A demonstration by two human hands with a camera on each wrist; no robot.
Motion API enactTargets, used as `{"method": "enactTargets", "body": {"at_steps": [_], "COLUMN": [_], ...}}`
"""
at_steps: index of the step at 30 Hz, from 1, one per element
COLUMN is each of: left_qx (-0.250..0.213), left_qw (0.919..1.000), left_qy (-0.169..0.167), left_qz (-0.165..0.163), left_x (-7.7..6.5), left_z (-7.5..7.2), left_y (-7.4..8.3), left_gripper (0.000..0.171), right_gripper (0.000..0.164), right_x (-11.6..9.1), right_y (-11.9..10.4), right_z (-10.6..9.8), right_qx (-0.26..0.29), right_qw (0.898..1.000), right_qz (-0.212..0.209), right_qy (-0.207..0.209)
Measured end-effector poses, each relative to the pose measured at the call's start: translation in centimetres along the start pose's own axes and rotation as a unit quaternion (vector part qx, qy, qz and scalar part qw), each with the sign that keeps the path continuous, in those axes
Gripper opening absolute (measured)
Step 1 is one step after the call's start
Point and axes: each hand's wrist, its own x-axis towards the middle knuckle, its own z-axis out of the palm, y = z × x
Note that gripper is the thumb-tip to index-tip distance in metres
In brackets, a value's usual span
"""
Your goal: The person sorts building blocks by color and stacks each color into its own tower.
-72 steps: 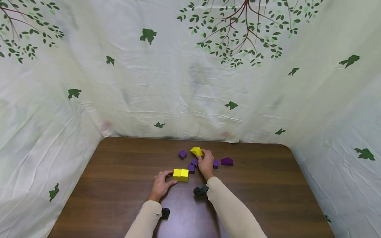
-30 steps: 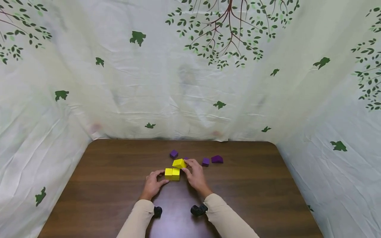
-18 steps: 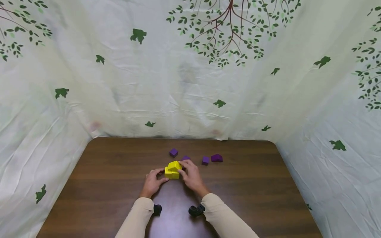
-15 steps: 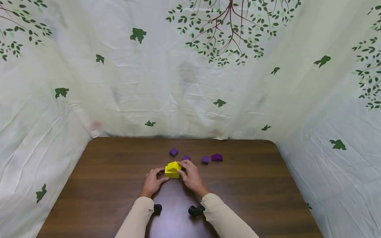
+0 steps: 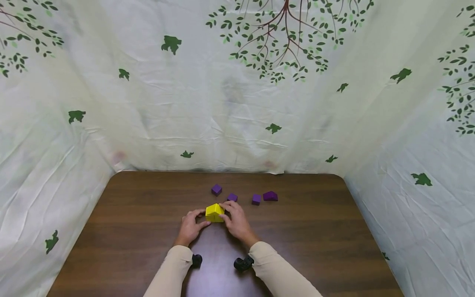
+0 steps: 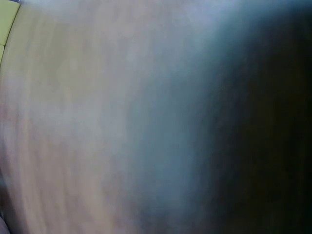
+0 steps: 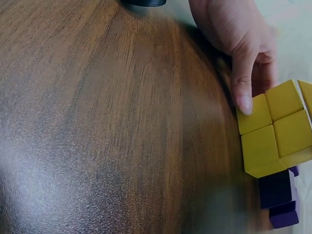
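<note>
In the head view a yellow roof-shaped block (image 5: pixel 212 210) lies on top of stacked yellow cubes (image 5: pixel 215 219). My right hand (image 5: pixel 238 222) pinches the roof-shaped block from the right, between thumb and fingers. From the left, my left hand (image 5: pixel 190 227) grips the cubes with the thumb in front and fingers behind. The right wrist view shows the left thumb against a lower yellow cube (image 7: pixel 254 114), and the cubes standing two high and two wide. The left wrist view is mostly blurred, with a yellow edge (image 6: pixel 7 22) in its corner.
Purple cubes (image 5: pixel 217 189) lie behind and to the right of the stack, one of them close behind it (image 5: pixel 232 197). A purple sloped block (image 5: pixel 270 196) lies farther right. The brown table (image 5: pixel 315 231) meets a leaf-printed cloth (image 5: pixel 230 123) at the back.
My right hand has brought the yellow roof-shaped block from the back of the table leftward and down onto the cubes, then aligned it with them. My left hand has kept its grip.
</note>
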Motion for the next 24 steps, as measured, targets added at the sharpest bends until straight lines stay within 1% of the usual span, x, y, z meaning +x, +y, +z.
{"method": "enactTargets", "body": {"at_steps": [6,10,17,24], "left_qx": [0.001,0.0,-0.003,-0.006], "left_qw": [0.9999,0.9997,0.9994,0.9996], "left_qy": [-0.008,-0.018,-0.02,-0.017], "left_qz": [-0.01,-0.019,-0.027,-0.02], "left_x": [-0.05,-0.14,-0.16,-0.02], "left_z": [-0.07,-0.03,0.06,0.14], "left_y": [0.2,0.2,0.17,0.09], "left_gripper": [0.038,0.039,0.041,0.042], "right_gripper": [0.034,0.035,0.037,0.038], "right_x": [-0.19,-0.36,-0.32,-0.23], "right_y": [0.01,-0.03,0.21,0.37], "right_z": [0.06,0.15,0.24,0.26], "right_qx": [0.003,0.012,0.029,0.043], "right_qw": [1.0,0.999,0.999,0.999], "right_qz": [0.021,0.033,0.03,0.023], "right_qy": [-0.014,-0.016,-0.005,0.005]}}
